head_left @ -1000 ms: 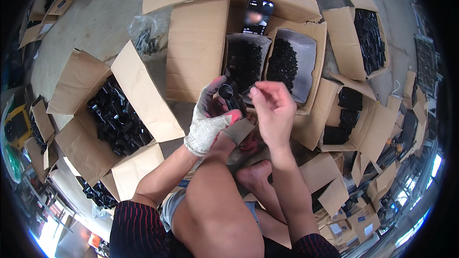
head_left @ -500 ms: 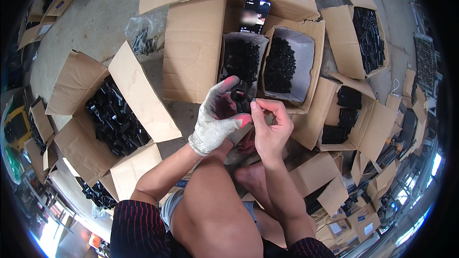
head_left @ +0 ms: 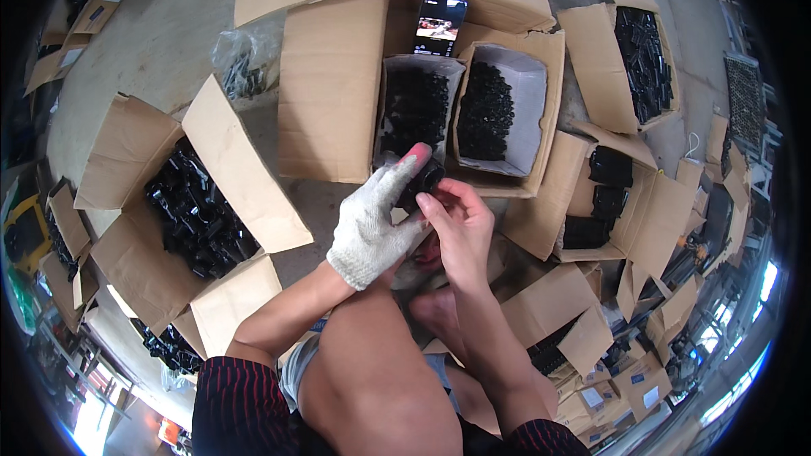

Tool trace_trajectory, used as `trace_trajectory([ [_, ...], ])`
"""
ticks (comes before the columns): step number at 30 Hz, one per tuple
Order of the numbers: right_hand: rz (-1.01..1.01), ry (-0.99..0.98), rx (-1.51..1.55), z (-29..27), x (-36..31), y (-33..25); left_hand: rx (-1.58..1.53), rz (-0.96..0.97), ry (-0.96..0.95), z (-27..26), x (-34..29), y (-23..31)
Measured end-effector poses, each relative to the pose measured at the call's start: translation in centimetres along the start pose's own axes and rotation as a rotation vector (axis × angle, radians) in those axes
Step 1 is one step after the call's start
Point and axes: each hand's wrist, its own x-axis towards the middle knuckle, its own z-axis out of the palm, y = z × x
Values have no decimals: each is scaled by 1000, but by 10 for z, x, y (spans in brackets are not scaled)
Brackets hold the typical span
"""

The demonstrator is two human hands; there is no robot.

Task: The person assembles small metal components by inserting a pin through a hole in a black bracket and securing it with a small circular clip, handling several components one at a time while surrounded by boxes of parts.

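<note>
My left hand (head_left: 372, 224), in a whitish glove with red fingertips, is wrapped round a black plastic part (head_left: 429, 177) with a rounded end. Bare and closed, my right hand (head_left: 463, 224) presses thumb and fingers against the part's lower right side. Whether a smaller piece sits in that pinch is hidden. Just beyond both hands are two grey-lined bins, the left bin (head_left: 461, 76) and the right bin (head_left: 530, 110), both holding small black pieces (head_left: 486, 110). My hands are over the near end of the left one.
A lit phone (head_left: 439, 24) leans behind the bins inside a big carton (head_left: 329, 93). At the left, an open carton (head_left: 127, 152) holds glossy black parts (head_left: 198, 207). More cartons with black parts stand at right, including one (head_left: 655, 211) nearby. A clear plastic bag (head_left: 241, 59) lies on the floor.
The black part has been turned in my left hand, its rounded end now facing up and right. My gloved hand now shows more of its back. The view has shifted slightly.
</note>
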Motion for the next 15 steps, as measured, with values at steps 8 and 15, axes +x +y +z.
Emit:
trace_trajectory([
  [8, 103, -124, 119, -14, 16, -3, -775, -454, -59, -9, 8, -1],
  [15, -323, -115, -490, -14, 32, -11, -869, -429, -68, 7, 6, -27],
])
